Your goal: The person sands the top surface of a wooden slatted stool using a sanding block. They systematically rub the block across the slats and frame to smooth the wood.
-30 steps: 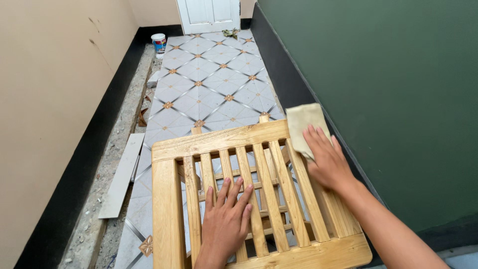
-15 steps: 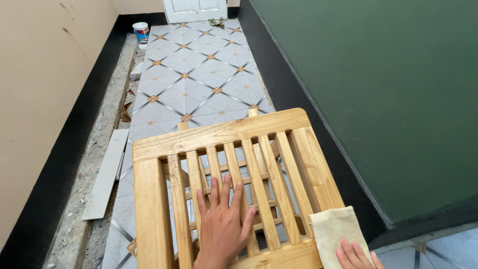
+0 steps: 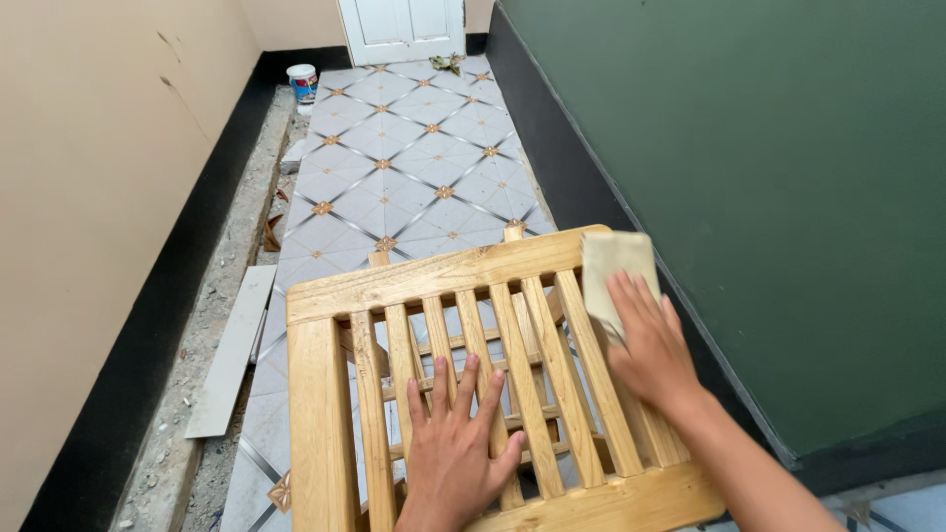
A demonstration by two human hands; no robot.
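Note:
A slatted frame of pale wood (image 3: 424,281) lies tilted in front of me, its slats running away from me. My left hand (image 3: 458,433) rests flat on the middle slats with fingers spread. My right hand (image 3: 650,340) presses a beige sheet of sandpaper or cloth (image 3: 611,261) against the frame's right rail, near the far right corner. The fingers cover the near half of the sheet.
A green wall (image 3: 749,177) rises close on the right and a beige wall (image 3: 99,197) on the left. Patterned floor tiles (image 3: 404,167) run to a white door (image 3: 399,25). A small paint bucket (image 3: 303,82) and a loose plank (image 3: 232,350) lie along the left edge.
My right hand slid the sheet down the right rail toward me, then back up to the far right corner. The left hand stayed flat on the slats.

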